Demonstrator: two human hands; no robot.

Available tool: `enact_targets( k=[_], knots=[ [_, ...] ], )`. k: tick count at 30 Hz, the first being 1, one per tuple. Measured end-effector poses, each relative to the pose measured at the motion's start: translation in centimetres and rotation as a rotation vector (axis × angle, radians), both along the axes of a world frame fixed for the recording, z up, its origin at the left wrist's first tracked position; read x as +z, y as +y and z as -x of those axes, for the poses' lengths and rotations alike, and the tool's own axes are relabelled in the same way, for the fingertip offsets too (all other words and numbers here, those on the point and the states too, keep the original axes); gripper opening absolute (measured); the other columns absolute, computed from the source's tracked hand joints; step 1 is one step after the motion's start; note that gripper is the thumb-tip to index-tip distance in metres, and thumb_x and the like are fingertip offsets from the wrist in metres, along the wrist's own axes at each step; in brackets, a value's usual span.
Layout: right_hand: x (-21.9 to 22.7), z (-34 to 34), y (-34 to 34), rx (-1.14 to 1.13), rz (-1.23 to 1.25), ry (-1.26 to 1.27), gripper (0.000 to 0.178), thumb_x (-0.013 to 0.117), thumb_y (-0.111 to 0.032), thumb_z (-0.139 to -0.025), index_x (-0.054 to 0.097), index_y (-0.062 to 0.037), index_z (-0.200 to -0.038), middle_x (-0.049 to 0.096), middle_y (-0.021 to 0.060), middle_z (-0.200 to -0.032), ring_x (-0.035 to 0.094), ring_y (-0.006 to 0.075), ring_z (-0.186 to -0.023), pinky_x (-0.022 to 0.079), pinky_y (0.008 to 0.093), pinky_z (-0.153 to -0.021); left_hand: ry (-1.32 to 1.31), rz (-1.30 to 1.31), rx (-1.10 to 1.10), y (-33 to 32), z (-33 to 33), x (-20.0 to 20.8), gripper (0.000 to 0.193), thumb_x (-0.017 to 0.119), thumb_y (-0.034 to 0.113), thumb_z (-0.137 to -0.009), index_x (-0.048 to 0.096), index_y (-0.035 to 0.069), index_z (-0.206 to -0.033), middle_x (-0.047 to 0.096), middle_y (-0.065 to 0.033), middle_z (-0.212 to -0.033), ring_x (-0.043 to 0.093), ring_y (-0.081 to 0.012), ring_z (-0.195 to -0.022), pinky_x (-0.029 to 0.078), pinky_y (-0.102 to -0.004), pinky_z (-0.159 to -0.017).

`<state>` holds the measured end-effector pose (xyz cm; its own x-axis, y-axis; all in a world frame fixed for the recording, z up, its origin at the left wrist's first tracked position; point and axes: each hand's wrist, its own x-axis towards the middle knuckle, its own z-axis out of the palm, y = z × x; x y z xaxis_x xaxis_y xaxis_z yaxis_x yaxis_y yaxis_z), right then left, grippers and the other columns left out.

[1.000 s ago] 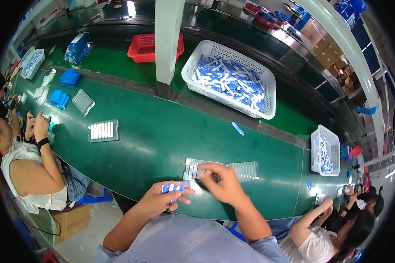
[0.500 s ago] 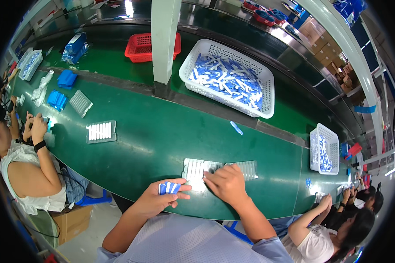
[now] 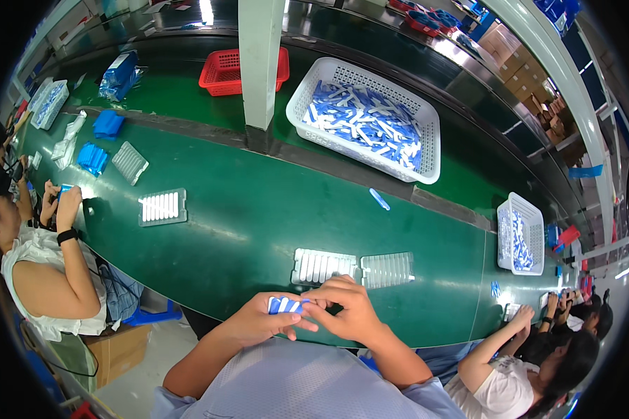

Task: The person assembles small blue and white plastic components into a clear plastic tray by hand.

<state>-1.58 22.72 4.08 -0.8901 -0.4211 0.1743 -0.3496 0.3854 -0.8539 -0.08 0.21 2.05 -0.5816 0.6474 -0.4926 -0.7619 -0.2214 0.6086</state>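
While the left hand (image 3: 262, 323) grasped a fanned bundle of slim blue-and-white plastic sticks (image 3: 284, 305) above the near edge of the smooth green tabletop (image 3: 244, 241), the right hand (image 3: 348, 309) bent its fingers at the bundle's right end; whether they gripped a stick could not be told; just beyond lay a clear rectangular plastic tray (image 3: 295, 269) holding white sticks (image 3: 318, 266).

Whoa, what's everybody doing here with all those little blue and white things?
The person's left hand holds a small bunch of blue-and-white sticks. The right hand has its fingers at the bunch's right end; whether they grip one is hard to tell. Just beyond, on the green table, white pieces lie in a row in a see-through tray. Farther back, a big white basket holds a heap of similar sticks.
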Motion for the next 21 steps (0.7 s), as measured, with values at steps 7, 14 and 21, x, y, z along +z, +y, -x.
enact_targets(
  k=[7, 14, 21],
  knots=[
    [-2.0, 1.9, 4.3, -0.422, 0.531, -0.402, 0.009, 0.072, -0.004, -0.091, 0.071, 0.0012, -0.085, 0.069, -0.0005, -0.078, 0.058, 0.005, -0.066, 0.046, 0.0248, -0.059, -0.001, 0.058, 0.025, -0.5, 0.1, 1.0, 0.046, 0.056, 0.002, -0.099, 0.049, -0.005, -0.143, 0.062, -0.0206, -0.137, 0.067, -0.0287, -0.119, 0.055, -0.03, -0.078],
    [0.9, 5.0, 5.0, -0.11, -0.259, -0.334, 0.007, 0.075, -0.005, -0.086, 0.071, -0.0053, -0.093, 0.066, 0.0037, -0.073, 0.061, 0.0121, -0.063, 0.045, 0.0267, -0.058, -0.075, -0.125, 0.093, -0.6, -0.2, 0.1, 0.052, 0.055, -0.002, -0.096, 0.044, -0.006, -0.147, 0.057, -0.0229, -0.143, 0.064, -0.0295, -0.123, 0.056, -0.0324, -0.088],
    [1.3, 6.5, 4.1, -0.017, -0.423, 0.401, 0.016, 0.077, -0.012, -0.082, 0.073, -0.009, -0.096, 0.061, 0.0043, -0.074, 0.058, 0.0263, -0.071, 0.045, 0.0383, -0.071, -0.051, -0.114, 0.087, -0.7, -0.3, 0.2, 0.051, 0.059, 0.007, -0.1, 0.044, -0.006, -0.146, 0.057, -0.0237, -0.143, 0.065, -0.0308, -0.123, 0.057, -0.0337, -0.088]
  ],
)
